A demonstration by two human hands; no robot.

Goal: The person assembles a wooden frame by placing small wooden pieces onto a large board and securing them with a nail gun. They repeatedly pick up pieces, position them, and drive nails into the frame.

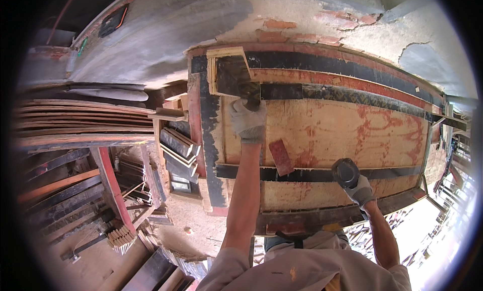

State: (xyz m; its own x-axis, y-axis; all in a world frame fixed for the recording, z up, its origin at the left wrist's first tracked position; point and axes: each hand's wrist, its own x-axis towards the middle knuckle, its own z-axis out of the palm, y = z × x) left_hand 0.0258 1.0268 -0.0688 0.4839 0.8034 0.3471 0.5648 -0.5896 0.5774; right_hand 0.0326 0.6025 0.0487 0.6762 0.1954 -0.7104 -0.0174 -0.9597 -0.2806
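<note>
My left hand (248,119), in a grey work glove, reaches forward and presses on a dark plywood piece (231,72) lying at the far left corner of a worn plywood workbench (322,135). My right hand (361,189), also gloved, grips a dark round-headed tool (345,172) near the bench's near edge. A small red wooden block (280,157) lies on the bench between my two hands, across a dark strip (312,174).
Long boards are stacked on a rack at the left (80,125). Short offcuts are piled beside the bench (178,150). Scrap wood litters the dirt floor (121,238). A plastered brick wall (302,19) runs behind the bench. More timber lies at the right (448,180).
</note>
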